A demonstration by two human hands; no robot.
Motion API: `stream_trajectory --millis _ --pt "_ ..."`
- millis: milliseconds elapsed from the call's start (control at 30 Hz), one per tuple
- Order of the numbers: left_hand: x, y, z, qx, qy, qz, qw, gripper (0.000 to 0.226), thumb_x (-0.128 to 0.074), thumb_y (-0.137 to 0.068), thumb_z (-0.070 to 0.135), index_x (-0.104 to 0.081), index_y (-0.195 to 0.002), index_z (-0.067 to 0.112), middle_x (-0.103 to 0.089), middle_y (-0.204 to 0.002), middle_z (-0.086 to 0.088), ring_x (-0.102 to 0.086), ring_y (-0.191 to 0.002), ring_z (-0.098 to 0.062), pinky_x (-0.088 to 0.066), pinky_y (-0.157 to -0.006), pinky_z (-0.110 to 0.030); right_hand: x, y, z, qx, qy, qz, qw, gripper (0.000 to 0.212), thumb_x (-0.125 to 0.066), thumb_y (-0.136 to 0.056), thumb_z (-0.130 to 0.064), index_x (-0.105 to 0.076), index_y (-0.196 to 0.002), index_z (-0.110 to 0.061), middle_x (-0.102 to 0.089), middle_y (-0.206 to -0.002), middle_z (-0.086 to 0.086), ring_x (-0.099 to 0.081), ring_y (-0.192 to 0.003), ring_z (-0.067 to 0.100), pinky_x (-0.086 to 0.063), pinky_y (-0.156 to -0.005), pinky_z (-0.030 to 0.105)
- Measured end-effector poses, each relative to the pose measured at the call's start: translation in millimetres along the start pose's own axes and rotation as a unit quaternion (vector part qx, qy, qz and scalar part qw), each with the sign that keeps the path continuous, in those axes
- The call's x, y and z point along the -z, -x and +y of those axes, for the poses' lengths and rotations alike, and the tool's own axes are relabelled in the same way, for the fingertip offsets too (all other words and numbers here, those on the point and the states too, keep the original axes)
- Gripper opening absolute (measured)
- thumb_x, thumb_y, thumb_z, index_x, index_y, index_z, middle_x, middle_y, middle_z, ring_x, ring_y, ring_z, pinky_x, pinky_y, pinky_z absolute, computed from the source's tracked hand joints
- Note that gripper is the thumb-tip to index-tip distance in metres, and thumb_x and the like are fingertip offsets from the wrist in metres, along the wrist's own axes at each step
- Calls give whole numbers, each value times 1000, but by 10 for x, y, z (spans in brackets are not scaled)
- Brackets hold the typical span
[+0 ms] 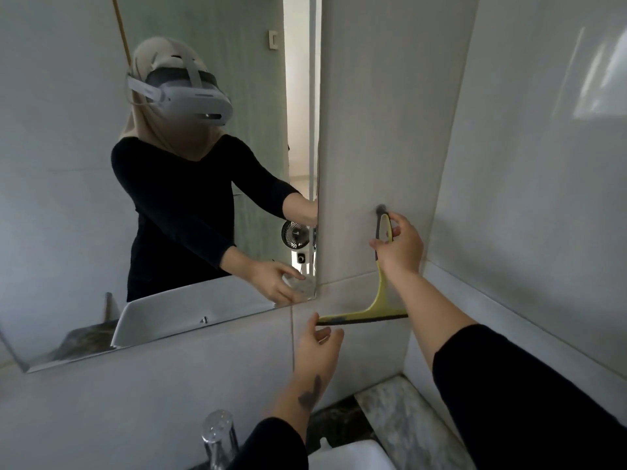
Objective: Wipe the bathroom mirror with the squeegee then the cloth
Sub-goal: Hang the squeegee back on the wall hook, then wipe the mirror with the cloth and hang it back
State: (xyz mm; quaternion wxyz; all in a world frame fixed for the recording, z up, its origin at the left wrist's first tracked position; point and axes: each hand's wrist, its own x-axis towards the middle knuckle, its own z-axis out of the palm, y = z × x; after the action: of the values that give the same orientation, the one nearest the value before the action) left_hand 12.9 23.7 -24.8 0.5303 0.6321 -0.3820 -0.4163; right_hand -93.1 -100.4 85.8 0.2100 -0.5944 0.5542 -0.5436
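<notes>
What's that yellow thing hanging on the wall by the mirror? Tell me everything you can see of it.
It is a squeegee, apparently plastic: a pale yellow handle with a loop at the top and a dark strip along its edge, widening below into a crossbar that carries a dark blade. It hangs upright on the tiled wall, right of the mirror, its loop at a small dark hook. The right hand grips the handle; the left hand hovers open just under the blade's left end.

Pale glossy wall tiles [390,96] lit softly; window glare reflected on right wall [543,147]. Marbled counter [403,418] set in corner. White basin [353,456] and chrome tap [217,435] seen below.
</notes>
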Motion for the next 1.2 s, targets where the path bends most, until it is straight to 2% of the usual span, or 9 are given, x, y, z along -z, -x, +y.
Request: stream_trajectory --millis 133,267,467,600,700,867,1033,1133,1200 --pt "-70 -52 -39 0 -24 -21 999 70 -58 -92 24 -19 -149 15 -43 -144 -9 -47 -127 -23 -39 -93 -26 -24 -49 85 -7 -14 -7 1000 61 -78 -70 -2 -57 -126 -17 -63 -111 11 -61 -100 26 -44 -83 27" --pt "-87 -69 -46 -2 -54 -40 998 70 -56 -93 26 -17 -150 16 -39 -147 -9 -43 -131 -24 -39 -97 -29 -34 -47 99 -8 -19 -10 1000 62 -78 -71 -2 -55 -127 -17 -57 -102 4 -60 -104 29 -46 -89 32" --pt "107 36 24 -14 -99 -30 995 60 -58 -91 25 -33 -144 14 -44 -144 -8 -46 -129 -22 -42 -95 -29 77 103 52 -23 77 -74 994 85 -76 -77 -15 -30 -147 -27 -51 -126 15 -52 -116 33 -43 -101 41" --pt "460 231 163 -44 -184 -6 982 46 -55 -93 24 -45 -136 13 -50 -139 -6 -51 -124 -21 -42 -97 -29 100 491 -124 -1 157 -159 975 81 -72 -77 -18 -30 -146 -25 -43 -131 16 -48 -119 37 -42 -101 40" --pt "830 449 335 -65 -235 40 969 42 -53 -93 22 -49 -134 14 -53 -136 -4 -53 -121 -21 -40 -95 -27 57 837 -382 68 184 -223 955 74 -70 -80 -20 -36 -144 -23 -40 -135 16 -43 -124 36 -39 -101 35" --pt "1569 846 679 -90 -288 108 947 40 -51 -93 21 -51 -132 14 -54 -136 -4 -54 -120 -21 -41 -97 -28 -136 1361 -949 157 179 -303 923 62 -66 -83 -24 -43 -140 -27 -37 -141 10 -34 -131 32 -38 -105 41" --pt "2458 1346 833 -112 -309 218 919 37 -50 -94 21 -53 -130 17 -55 -134 -1 -53 -115 -16 -36 -88 -20 -547 1932 -1599 238 141 -355 893 54 -63 -88 -29 -46 -138 -27 -39 -141 9 -35 -131 31 -38 -103 40" --pt "2993 1619 832 -122 -299 307 895 36 -50 -93 19 -54 -129 21 -51 -125 3 -47 -99 -9 -37 -79 -22 -873 2264 -1960 285 112 -384 871 52 -59 -90 -33 -44 -139 -29 -38 -143 8 -35 -130 31 -39 -103 45" --pt "3350 1743 785 -130 -292 369 873 36 -50 -92 18 -53 -128 22 -49 -130 0 -52 -103 -12 -39 -79 -23 -1102 2506 -2190 317 83 -406 853 51 -57 -91 -32 -42 -140 -30 -37 -144 7 -33 -132 31 -37 -105 45"
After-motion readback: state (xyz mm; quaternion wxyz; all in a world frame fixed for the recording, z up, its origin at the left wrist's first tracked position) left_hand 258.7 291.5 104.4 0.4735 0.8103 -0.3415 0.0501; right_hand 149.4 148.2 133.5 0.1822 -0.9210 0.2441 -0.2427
